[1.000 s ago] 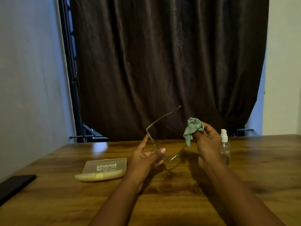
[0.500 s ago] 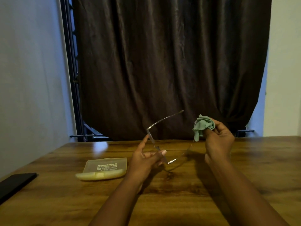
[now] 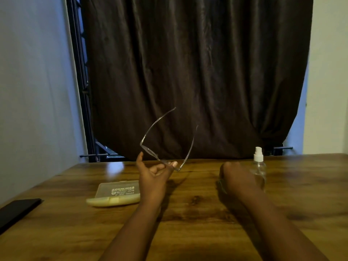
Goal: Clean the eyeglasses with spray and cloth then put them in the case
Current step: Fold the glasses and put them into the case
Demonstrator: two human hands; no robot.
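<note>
My left hand (image 3: 153,178) holds the clear-framed eyeglasses (image 3: 165,142) up above the table, pinched at the front frame, with both temple arms unfolded and pointing up and away. My right hand (image 3: 237,179) is low near the table, its back toward me and fingers curled; a sliver of the green cloth (image 3: 221,185) shows at its left edge, the rest is hidden. The clear spray bottle (image 3: 259,166) with a white nozzle stands upright just right of that hand. The pale translucent glasses case (image 3: 114,194) lies closed on the table, left of my left wrist.
A wooden table (image 3: 197,219) fills the foreground. A flat black object (image 3: 17,210) lies at the left table edge. A dark curtain (image 3: 188,72) hangs behind the table, with a grey wall on the left.
My right hand has dropped from beside the glasses down toward the table with the cloth, uncovering the spray bottle. The glasses are lifted slightly higher in my left hand.
</note>
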